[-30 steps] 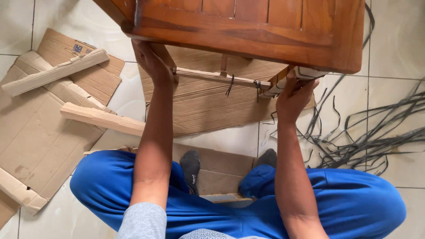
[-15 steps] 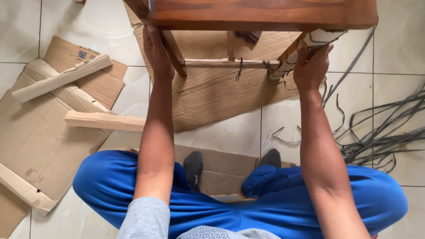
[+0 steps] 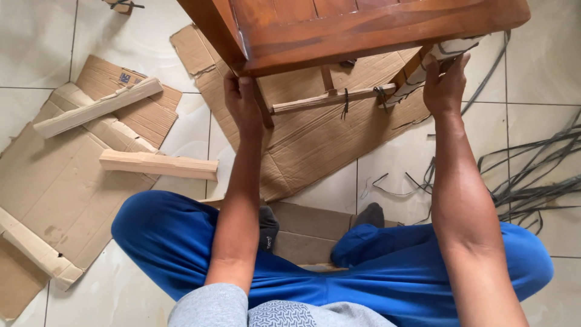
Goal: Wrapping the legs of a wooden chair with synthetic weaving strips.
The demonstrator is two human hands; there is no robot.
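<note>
Wooden desk (image 3: pixel 363 24) sits at top centre of frame, lifted above the floor cardboard (image 3: pixel 315 133). Left hand (image 3: pixel 242 103) grip closes around one leg; right hand (image 3: pixel 445 88) grip closes around the paper-wrapped leg (image 3: pixel 417 72).

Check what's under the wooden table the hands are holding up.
Under the wooden table: flattened brown cardboard on the tiled floor, a crossbar with black ties. Left hand and right hand grip its legs. The tabletop hides whatever lies further back.
</note>
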